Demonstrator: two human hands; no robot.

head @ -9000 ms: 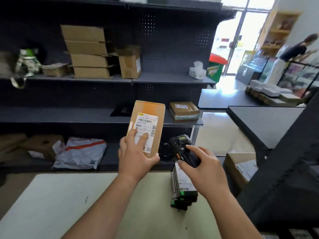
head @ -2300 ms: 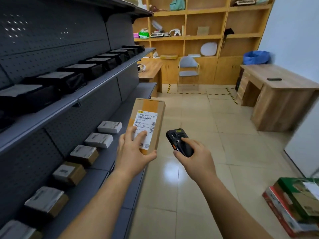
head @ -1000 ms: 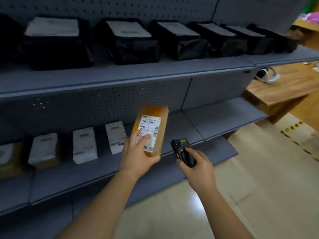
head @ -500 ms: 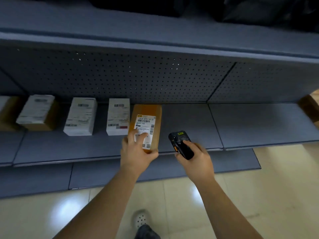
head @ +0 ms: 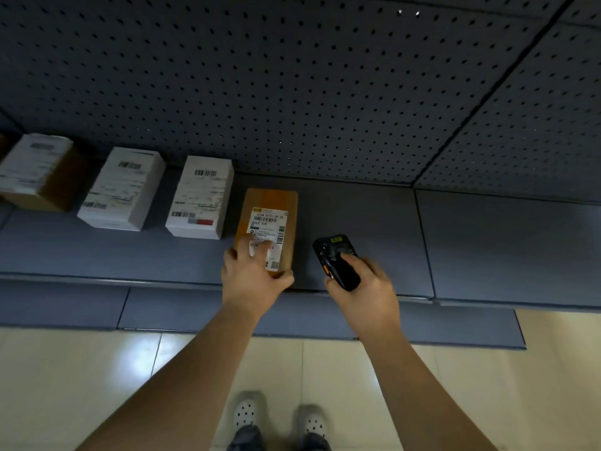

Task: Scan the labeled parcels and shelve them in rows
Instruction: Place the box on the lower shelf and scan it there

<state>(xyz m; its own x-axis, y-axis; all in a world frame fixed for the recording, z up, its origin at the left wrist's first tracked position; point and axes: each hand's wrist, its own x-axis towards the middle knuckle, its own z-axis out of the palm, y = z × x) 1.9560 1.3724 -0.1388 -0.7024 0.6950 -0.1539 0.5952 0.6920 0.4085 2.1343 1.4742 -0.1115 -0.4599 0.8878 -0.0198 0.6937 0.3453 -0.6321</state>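
Label point(head: 268, 226) on the brown parcel point(head: 271, 200): top line reads roughly "612A 8701-29 22"; the print below is too small to read.
White parcel point(head: 200, 196) just left of the brown parcel: barcodes, wording blurred.
Scanner point(head: 336, 262) right of the brown parcel: yellow sticker, unreadable.

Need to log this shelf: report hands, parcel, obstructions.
Left hand grips brown parcel, down at the shelf beside the rightmost white parcel. Right hand holds scanner. Nothing seen blocking.

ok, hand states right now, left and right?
Left hand: gripping the brown labeled parcel by its near end.
Right hand: gripping the black handheld scanner.
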